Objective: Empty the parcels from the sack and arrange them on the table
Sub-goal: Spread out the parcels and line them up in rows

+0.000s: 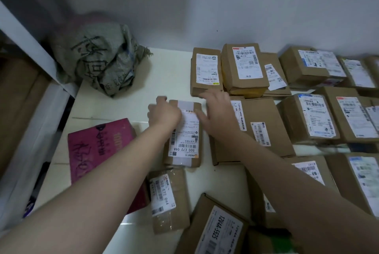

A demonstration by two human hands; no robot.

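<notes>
The sack (102,59) lay crumpled and slack at the back of the desk (127,110), against the wall. It looked emptied, though its inside could not be seen. To the right of the sack, many brown parcels (313,116) lay label-up in rough rows, edges touching or just apart. By that showing, most of the unloading and arranging seemed done.

The piece being handled was a taped parcel (184,141), flat on the desk in front of the sack and a little to its right. The left hand (164,113) was curled over the parcel's end nearest the sack, fingers bent round the edge and seemingly gripping it, as far as the blur allowed. The right hand (217,110) was spread, fingers straight, thumb against the parcel's right side, pinching nothing.

What remained looked like tidying. This parcel sat apart from the rows and probably needed sliding into line. Farthest from the sack, a tilted parcel (217,231) sat askew. A small parcel (168,198) sat just beside a pink box (98,151) in front of the sack. These too looked unsorted.
</notes>
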